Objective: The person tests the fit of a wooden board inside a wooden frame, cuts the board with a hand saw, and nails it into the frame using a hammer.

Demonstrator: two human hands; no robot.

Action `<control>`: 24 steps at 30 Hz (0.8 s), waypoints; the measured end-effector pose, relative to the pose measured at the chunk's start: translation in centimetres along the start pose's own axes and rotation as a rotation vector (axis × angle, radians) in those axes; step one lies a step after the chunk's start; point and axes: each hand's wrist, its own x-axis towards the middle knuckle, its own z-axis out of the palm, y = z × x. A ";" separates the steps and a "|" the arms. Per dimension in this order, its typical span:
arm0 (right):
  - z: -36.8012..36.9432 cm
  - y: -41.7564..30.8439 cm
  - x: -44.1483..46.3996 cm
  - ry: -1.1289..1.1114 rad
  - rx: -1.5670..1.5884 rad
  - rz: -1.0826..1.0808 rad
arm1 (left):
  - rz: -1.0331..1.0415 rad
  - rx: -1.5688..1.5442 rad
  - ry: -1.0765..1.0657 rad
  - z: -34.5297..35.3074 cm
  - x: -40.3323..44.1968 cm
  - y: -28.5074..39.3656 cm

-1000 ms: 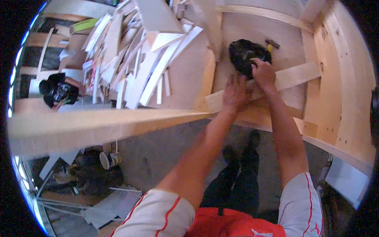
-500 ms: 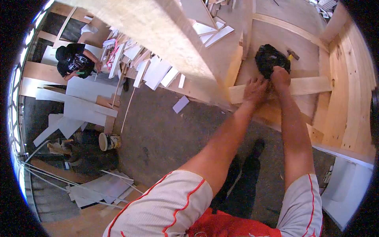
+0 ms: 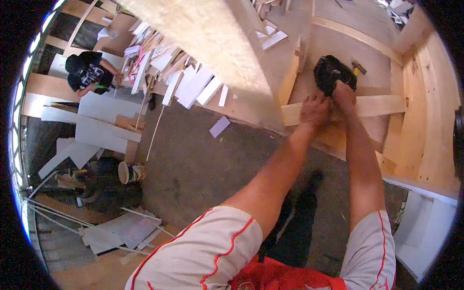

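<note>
Grey floor (image 3: 212, 164) spreads wide on my left, with scraps of wood (image 3: 188, 84) heaped past a big beam (image 3: 217, 43). Near me is a wooden frame (image 3: 360, 37). Its plank (image 3: 379, 105) runs long from left to right, with the right end a bit farther from me. That end sits close to the frame's right side. The black bag (image 3: 330, 70) is a round lump, just past my hands, leaning a little from far left to near right. Bare panel (image 3: 333, 43) lies between it and the far rail, but a hammer (image 3: 357, 68) sits close on its right. My left hand (image 3: 316, 111) is open on the plank. My right hand (image 3: 345, 98) curls at the bag's near edge; its fingertips are hidden, so I can't tell if they grip.
</note>
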 end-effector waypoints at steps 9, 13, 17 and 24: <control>0.3 1.5 -1.0 0.146 0.467 0.072 | 0.004 0.069 -0.068 -1.7 -0.2 0.9; -0.1 2.3 1.1 0.113 0.626 0.022 | -0.045 0.087 -0.133 -2.6 0.7 1.2; 3.0 5.1 4.8 -0.087 0.960 0.093 | -0.007 0.153 -0.024 -1.8 0.3 1.0; -1.4 5.5 1.2 -0.158 1.473 0.132 | -0.010 0.222 -0.008 -1.8 0.2 1.5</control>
